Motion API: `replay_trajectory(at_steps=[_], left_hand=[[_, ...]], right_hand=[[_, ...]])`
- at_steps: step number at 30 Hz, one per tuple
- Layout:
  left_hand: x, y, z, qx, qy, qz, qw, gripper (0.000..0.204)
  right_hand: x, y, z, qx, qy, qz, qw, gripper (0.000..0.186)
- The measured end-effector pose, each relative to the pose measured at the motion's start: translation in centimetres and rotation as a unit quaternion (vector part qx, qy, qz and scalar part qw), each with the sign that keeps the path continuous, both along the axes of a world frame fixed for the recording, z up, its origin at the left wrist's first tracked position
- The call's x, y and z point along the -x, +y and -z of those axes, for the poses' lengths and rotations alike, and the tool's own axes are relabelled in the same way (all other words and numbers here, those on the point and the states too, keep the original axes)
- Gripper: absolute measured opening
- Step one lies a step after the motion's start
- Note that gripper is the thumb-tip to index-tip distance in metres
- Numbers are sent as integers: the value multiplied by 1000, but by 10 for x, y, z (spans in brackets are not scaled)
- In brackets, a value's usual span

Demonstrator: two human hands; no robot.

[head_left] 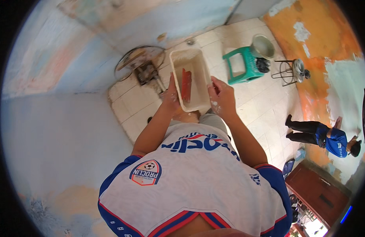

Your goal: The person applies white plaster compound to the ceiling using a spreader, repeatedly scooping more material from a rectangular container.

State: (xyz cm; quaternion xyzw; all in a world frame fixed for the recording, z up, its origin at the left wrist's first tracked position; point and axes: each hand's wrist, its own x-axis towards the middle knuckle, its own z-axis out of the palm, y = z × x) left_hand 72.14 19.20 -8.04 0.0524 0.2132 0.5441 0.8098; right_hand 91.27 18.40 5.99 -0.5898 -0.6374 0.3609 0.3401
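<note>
A cream rectangular plastic tub (198,100) is held out in front of my body by both hands. My left hand (172,96) grips its left side, and my right hand (223,98) is closed on the right rim, with pale smears on the skin. Inside the tub lie red flat strips, perhaps putty scrapers (186,85), leaning along the left inner wall. Pale residue coats the tub's inside. Much of my left hand's fingers is hidden behind the tub wall.
Left of the tub, a round fan-like frame (141,65) stands by the wall. Ahead right are a green plastic stool (245,65), a grey bucket (262,46) and a metal-legged stool (287,72). Farther right, a person in blue (335,140) works at the patchy wall near a brown cabinet (316,187).
</note>
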Motion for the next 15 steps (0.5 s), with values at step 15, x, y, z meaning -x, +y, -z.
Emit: replay_trajectory(at_steps=[15], left_hand=[[-319, 160, 25, 147, 280, 144, 938, 94]], right_hand=[[-373, 162, 84, -25, -81, 91, 992, 32]])
